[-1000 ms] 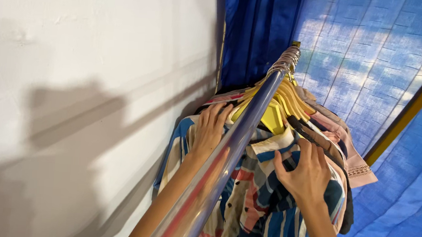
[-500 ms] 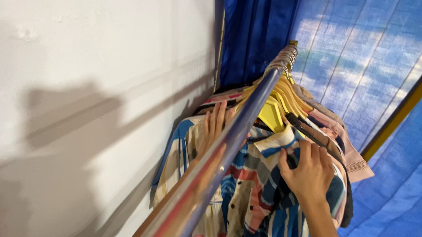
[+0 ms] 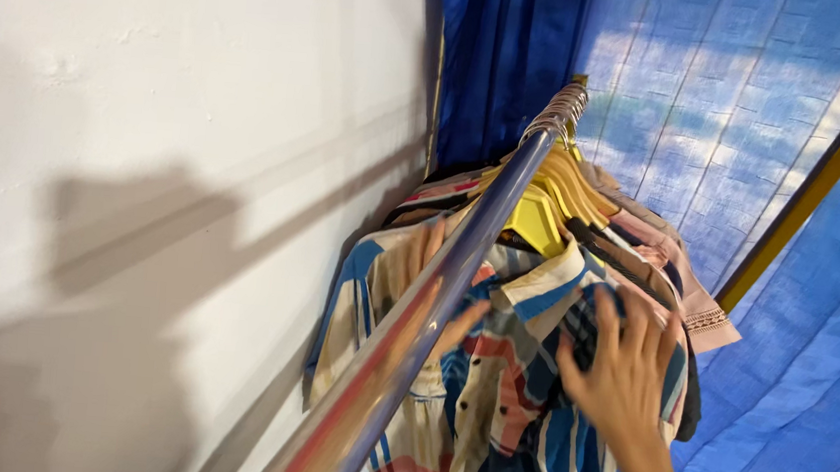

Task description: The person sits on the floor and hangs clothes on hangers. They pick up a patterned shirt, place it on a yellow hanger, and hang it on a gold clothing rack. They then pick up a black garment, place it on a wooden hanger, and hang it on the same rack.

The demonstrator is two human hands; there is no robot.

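Striped shirt handled on a crowded clothes rail

The left hand [image 3: 446,308], mostly hidden behind the metal rail [image 3: 458,259], is seen with fingers extended on the striped shirt [image 3: 486,411]; its grip cannot be told. The shirt hangs lengthwise downward, collar up toward the yellow hanger [image 3: 536,220]. The right hand [image 3: 619,372] is laid open, fingers spread, flat on the shirt's shoulder

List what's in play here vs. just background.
In play: striped shirt; right hand flat on it; left hand behind the rail, on the shirt; yellow hanger.
Background: other hung shirts; white wall; blue tarp.
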